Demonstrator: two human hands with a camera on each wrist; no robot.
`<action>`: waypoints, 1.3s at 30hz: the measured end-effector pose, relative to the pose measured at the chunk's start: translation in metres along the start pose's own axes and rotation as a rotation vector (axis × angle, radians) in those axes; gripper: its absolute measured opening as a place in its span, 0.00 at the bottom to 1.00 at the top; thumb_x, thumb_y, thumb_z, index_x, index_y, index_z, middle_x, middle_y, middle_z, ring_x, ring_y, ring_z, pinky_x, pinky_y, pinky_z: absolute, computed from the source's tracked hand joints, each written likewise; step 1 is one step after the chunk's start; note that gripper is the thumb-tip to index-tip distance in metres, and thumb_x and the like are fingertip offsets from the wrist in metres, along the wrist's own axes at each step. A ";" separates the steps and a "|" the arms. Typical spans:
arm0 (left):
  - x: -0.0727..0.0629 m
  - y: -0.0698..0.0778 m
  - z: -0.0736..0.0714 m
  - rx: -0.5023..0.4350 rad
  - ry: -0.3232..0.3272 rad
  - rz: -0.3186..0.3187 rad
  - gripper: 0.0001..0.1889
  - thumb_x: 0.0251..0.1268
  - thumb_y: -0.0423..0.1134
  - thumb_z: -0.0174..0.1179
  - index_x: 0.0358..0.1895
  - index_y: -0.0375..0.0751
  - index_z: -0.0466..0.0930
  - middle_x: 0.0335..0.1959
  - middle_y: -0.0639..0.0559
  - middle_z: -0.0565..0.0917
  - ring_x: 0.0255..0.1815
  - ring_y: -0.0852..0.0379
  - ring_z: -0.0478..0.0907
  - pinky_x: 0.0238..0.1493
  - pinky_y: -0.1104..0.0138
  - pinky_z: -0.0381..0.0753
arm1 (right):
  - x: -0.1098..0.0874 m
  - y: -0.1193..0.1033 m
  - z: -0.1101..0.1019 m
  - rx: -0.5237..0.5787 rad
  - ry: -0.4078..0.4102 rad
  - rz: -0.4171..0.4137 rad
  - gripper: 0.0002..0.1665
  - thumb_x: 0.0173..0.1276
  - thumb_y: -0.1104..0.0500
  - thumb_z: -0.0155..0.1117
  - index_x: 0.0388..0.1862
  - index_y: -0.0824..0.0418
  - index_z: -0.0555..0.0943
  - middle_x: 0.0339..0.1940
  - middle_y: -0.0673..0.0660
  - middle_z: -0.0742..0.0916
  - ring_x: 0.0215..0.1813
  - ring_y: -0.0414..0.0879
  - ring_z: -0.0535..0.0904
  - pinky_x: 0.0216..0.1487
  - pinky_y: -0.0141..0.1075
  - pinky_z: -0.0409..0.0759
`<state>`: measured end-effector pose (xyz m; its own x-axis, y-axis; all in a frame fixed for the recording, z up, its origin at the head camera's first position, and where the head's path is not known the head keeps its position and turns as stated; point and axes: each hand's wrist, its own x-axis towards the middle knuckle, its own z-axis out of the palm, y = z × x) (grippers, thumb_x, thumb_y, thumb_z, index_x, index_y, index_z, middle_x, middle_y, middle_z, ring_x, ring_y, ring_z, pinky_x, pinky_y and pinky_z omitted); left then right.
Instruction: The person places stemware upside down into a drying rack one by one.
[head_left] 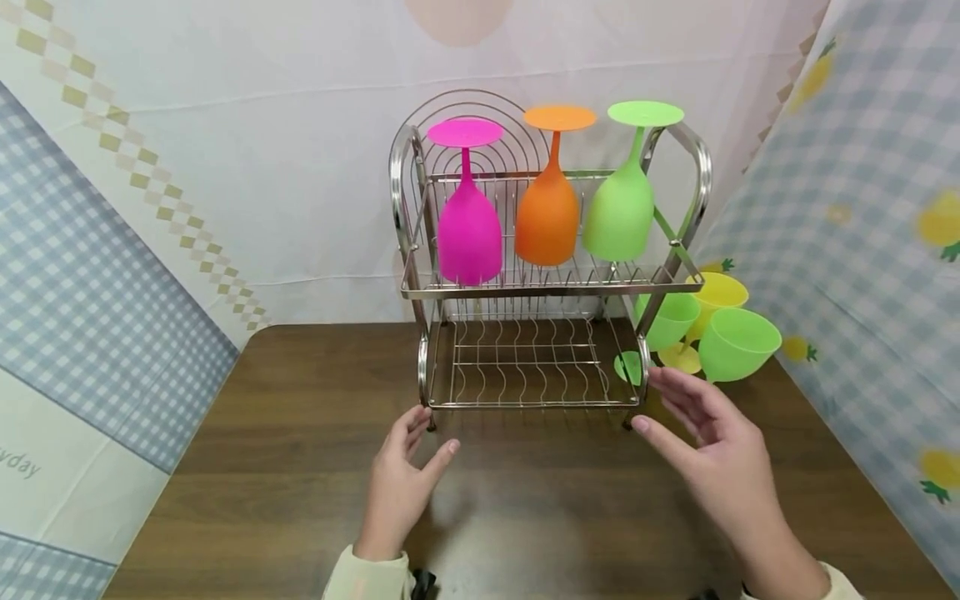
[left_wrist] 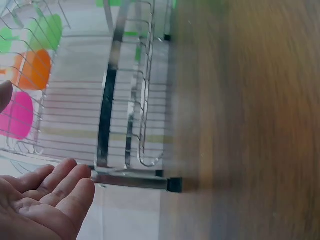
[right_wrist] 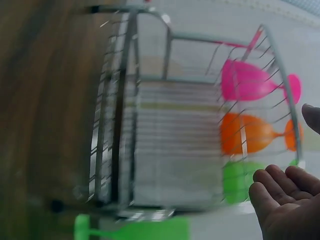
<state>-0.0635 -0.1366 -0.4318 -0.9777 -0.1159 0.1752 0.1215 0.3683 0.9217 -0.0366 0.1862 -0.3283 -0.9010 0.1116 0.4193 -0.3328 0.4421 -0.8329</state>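
Observation:
A two-tier metal dish rack (head_left: 525, 406) stands on the brown table. Upside down on its upper tier are a pink goblet (head_left: 469, 233), an orange goblet (head_left: 547, 221) and a green goblet (head_left: 621, 212). My left hand (head_left: 401, 479) is by the rack's front left foot, fingers extended and thumb apart, holding nothing; whether the fingertips touch the rack I cannot tell. By the front right post is my right hand (head_left: 712, 450), its palm turned inward and nothing in its grasp. The left wrist view shows the left fingers (left_wrist: 65, 190) beside the rack's side.
Behind the rack's right side stand a yellow goblet (head_left: 722, 293) and a green goblet (head_left: 738, 342), with another green goblet (head_left: 671, 321) partly behind the post. A white cloth (head_left: 300, 167) hangs at the back, and a checked cloth (head_left: 862, 250) lines the right side.

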 end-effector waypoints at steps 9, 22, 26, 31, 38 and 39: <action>-0.012 0.004 0.006 -0.076 -0.058 0.051 0.41 0.55 0.46 0.76 0.70 0.36 0.68 0.68 0.49 0.75 0.71 0.49 0.71 0.72 0.60 0.67 | -0.005 0.037 -0.014 -0.042 0.076 0.115 0.33 0.61 0.67 0.75 0.65 0.67 0.75 0.59 0.46 0.84 0.59 0.32 0.79 0.58 0.21 0.76; -0.017 0.000 0.010 -0.127 -0.094 0.040 0.40 0.54 0.43 0.77 0.70 0.38 0.67 0.69 0.49 0.75 0.72 0.50 0.69 0.73 0.62 0.64 | 0.020 0.094 -0.043 -0.151 0.152 0.414 0.44 0.66 0.50 0.73 0.75 0.64 0.66 0.71 0.61 0.76 0.69 0.42 0.74 0.58 0.16 0.73; -0.018 0.001 0.010 -0.131 -0.101 0.040 0.40 0.54 0.44 0.77 0.70 0.39 0.68 0.68 0.50 0.75 0.72 0.51 0.69 0.73 0.62 0.65 | 0.030 0.109 -0.052 -0.180 0.170 0.485 0.51 0.67 0.44 0.70 0.80 0.60 0.57 0.79 0.63 0.65 0.78 0.53 0.61 0.72 0.26 0.64; -0.019 0.002 0.010 -0.133 -0.111 0.053 0.39 0.54 0.42 0.77 0.69 0.40 0.69 0.67 0.50 0.76 0.71 0.51 0.70 0.73 0.60 0.66 | 0.048 0.129 -0.061 -0.147 0.155 0.494 0.59 0.67 0.42 0.69 0.83 0.57 0.45 0.83 0.61 0.53 0.81 0.59 0.50 0.80 0.52 0.54; -0.022 0.002 0.009 -0.112 -0.145 0.088 0.40 0.52 0.43 0.78 0.69 0.40 0.70 0.67 0.50 0.76 0.70 0.51 0.71 0.72 0.59 0.68 | 0.075 0.153 -0.066 -0.160 0.174 0.500 0.60 0.63 0.40 0.72 0.83 0.48 0.47 0.80 0.59 0.61 0.77 0.55 0.60 0.72 0.49 0.68; -0.022 0.002 0.009 -0.111 -0.157 0.095 0.40 0.52 0.43 0.78 0.69 0.40 0.69 0.67 0.49 0.76 0.70 0.50 0.71 0.72 0.59 0.68 | 0.078 0.156 -0.066 -0.168 0.181 0.497 0.59 0.63 0.41 0.72 0.83 0.47 0.48 0.79 0.59 0.63 0.76 0.54 0.62 0.68 0.46 0.71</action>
<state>-0.0429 -0.1244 -0.4369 -0.9746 0.0624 0.2152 0.2241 0.2662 0.9375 -0.1400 0.3225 -0.4016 -0.8712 0.4875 0.0586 0.1822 0.4319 -0.8833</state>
